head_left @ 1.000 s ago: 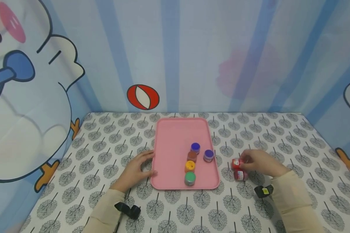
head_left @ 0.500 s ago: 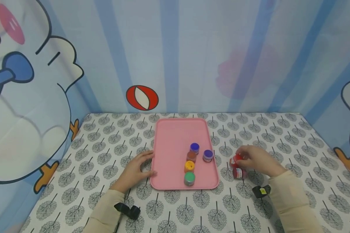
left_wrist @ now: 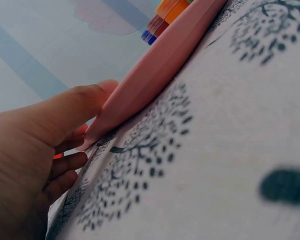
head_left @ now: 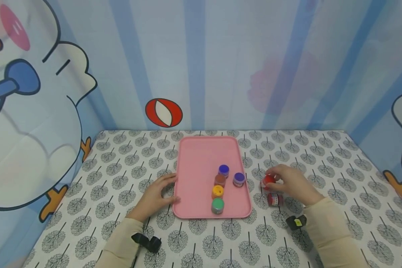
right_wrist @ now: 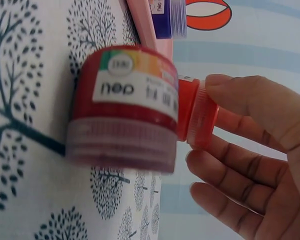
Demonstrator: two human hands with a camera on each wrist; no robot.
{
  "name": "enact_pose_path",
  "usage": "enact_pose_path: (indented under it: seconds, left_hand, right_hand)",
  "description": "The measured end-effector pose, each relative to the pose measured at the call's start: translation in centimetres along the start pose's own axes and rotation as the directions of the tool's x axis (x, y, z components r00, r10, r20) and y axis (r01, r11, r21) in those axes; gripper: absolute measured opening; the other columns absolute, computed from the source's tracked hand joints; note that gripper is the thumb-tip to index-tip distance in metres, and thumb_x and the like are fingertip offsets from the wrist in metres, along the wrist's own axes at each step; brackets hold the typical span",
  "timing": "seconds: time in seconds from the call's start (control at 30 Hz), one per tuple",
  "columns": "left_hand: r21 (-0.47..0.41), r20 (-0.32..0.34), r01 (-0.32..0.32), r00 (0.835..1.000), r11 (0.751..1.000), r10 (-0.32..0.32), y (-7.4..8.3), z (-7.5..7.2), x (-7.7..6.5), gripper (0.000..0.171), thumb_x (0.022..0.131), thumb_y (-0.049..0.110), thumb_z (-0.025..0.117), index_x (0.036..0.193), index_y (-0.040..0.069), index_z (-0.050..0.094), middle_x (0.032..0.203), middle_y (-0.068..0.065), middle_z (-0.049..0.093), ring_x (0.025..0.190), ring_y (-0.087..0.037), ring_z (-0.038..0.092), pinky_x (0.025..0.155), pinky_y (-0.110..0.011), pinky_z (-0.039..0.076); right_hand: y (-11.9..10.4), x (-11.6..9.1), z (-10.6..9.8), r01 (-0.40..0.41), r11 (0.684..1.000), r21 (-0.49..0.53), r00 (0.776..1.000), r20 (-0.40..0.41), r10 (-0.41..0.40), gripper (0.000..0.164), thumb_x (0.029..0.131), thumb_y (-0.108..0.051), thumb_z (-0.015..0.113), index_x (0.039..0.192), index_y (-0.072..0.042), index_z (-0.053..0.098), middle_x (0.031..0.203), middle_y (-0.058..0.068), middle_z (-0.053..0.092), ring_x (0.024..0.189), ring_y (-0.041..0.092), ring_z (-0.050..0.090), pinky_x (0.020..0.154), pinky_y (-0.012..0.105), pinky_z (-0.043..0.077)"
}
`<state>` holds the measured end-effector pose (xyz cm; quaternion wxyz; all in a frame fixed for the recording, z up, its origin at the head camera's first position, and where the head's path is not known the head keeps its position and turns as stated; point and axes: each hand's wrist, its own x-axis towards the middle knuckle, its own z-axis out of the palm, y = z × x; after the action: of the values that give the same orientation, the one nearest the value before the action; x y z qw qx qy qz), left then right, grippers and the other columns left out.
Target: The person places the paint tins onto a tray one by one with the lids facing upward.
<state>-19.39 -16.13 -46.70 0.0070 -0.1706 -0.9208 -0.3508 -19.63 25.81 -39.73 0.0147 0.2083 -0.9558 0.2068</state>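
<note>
My right hand (head_left: 293,184) pinches a red paint jar (head_left: 267,182) between thumb and fingers, to the right of the pink tray (head_left: 197,156). In the right wrist view, the thumb and a finger hold this jar by its lid (right_wrist: 204,122). A dark red paint jar (head_left: 274,200) lies on its side on the cloth, just nearer to me; it partly covers the red one in that wrist view. At the tray's left edge, my left hand (head_left: 154,198) rests with spread fingers and thumb against the rim. The left wrist view shows the thumb (left_wrist: 82,102) touching that rim.
Inside the tray's right half stand a blue jar (head_left: 223,170), a purple jar (head_left: 239,179), a brown jar (head_left: 219,180), a yellow jar (head_left: 217,191) and a green jar (head_left: 217,205). A tree-patterned cloth (head_left: 120,178) covers the table; a printed curtain (head_left: 221,67) hangs behind.
My right hand has moved left and slightly away from me with the red jar, which has turned and parted from the dark red jar. The left hand has stayed at the tray.
</note>
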Motion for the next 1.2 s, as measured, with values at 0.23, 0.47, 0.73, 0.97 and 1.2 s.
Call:
enact_pose_path:
  seconds: [0.23,0.47,0.73,0.97,1.2]
  left_hand:
    - [0.007,-0.009,-0.008,1.000,1.000,0.008,-0.1,0.1,0.0,0.071,0.075,0.032,0.080,0.137,0.010,0.053,0.150,-0.005,0.044,0.140,-0.034,0.038,0.114,-0.058,0.031]
    - [0.008,-0.018,-0.008,1.000,1.000,0.008,-0.2,0.1,-0.1,0.070,0.075,0.032,0.080,0.136,0.010,0.053,0.150,-0.005,0.045,0.139,-0.034,0.039,0.114,-0.059,0.031]
    - [-0.003,-0.020,-0.002,1.000,1.000,0.002,-0.1,-0.1,-0.2,0.071,0.075,0.032,0.080,0.137,0.010,0.053,0.150,-0.005,0.044,0.140,-0.034,0.038,0.114,-0.059,0.030]
    - [-0.004,-0.021,-0.007,1.000,1.000,0.007,-0.3,0.1,-0.1,0.071,0.075,0.032,0.080,0.136,0.010,0.053,0.150,-0.005,0.044,0.139,-0.034,0.039,0.114,-0.058,0.031]
    - [0.013,-0.014,-0.027,1.000,1.000,0.027,-0.3,0.2,0.1,0.071,0.076,0.033,0.079,0.137,0.009,0.052,0.149,-0.006,0.045,0.139,-0.035,0.039,0.113,-0.059,0.032]
  right_hand:
    - [-0.8,0.2,0.3,0.027,1.000,-0.005,0.999,-0.034,-0.027,0.029,0.081,-0.020,0.075,0.105,-0.006,0.068,0.092,0.001,0.068,0.081,0.015,0.063,0.071,0.033,0.054]
    - [-1.6,0.6,0.8,0.051,0.998,-0.032,0.998,-0.036,-0.052,0.026,0.082,-0.020,0.075,0.103,-0.007,0.070,0.093,0.002,0.067,0.082,0.015,0.061,0.072,0.033,0.055]
    - [-2.7,0.9,1.2,0.028,0.998,-0.054,0.999,-0.036,-0.030,0.029,0.080,-0.025,0.076,0.105,-0.011,0.069,0.095,0.000,0.067,0.084,0.014,0.062,0.073,0.033,0.055]
    - [-3.5,0.9,1.9,0.026,1.000,-0.014,1.000,-0.007,-0.026,0.030,0.082,-0.025,0.075,0.107,-0.011,0.067,0.098,0.005,0.065,0.061,0.009,0.059,0.054,0.019,0.051]
    - [-4.0,0.9,2.9,0.080,0.994,-0.074,0.994,-0.072,-0.086,0.028,0.080,-0.026,0.076,0.103,-0.013,0.069,0.095,-0.003,0.069,0.083,0.012,0.061,0.071,0.027,0.054]
